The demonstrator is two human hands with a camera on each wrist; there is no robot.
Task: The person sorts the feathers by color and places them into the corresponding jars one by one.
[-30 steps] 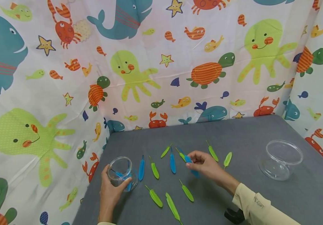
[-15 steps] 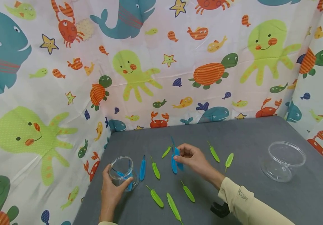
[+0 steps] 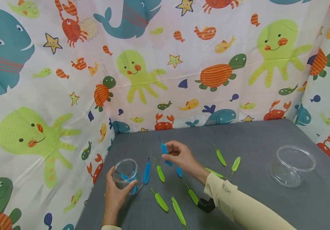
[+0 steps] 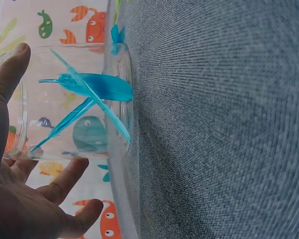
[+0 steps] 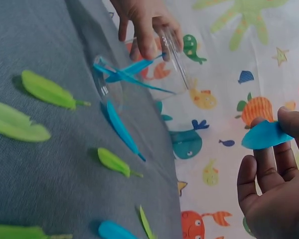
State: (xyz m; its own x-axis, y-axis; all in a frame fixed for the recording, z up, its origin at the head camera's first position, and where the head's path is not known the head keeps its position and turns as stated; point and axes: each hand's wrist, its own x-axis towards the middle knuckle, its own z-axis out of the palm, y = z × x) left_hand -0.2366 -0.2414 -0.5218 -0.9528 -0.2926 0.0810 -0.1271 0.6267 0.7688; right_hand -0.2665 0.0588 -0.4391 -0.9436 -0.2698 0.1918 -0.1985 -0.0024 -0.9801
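Note:
My left hand (image 3: 114,198) grips a clear plastic jar (image 3: 118,183) that stands on the left of the grey table. Inside the jar, blue feathers (image 4: 107,87) lean across one another in the left wrist view. My right hand (image 3: 183,158) pinches another blue feather (image 3: 164,149) between thumb and fingers, quill up, above the table to the right of the jar. In the right wrist view this held feather (image 5: 266,135) shows its broad blade. One blue feather (image 3: 147,172) lies right beside the jar, and a second (image 3: 179,171) is partly hidden under my right hand.
Several green feathers lie scattered, among them one in front (image 3: 178,210), one near the jar (image 3: 160,173) and one farther right (image 3: 235,164). A second clear jar (image 3: 292,177) stands at the right. Patterned cloth (image 3: 182,76) hangs behind the grey table (image 3: 254,204).
My right hand has moved left toward the jar with the blue feather, passing over the other blue feather on the table. My left hand has kept its grip on the jar.

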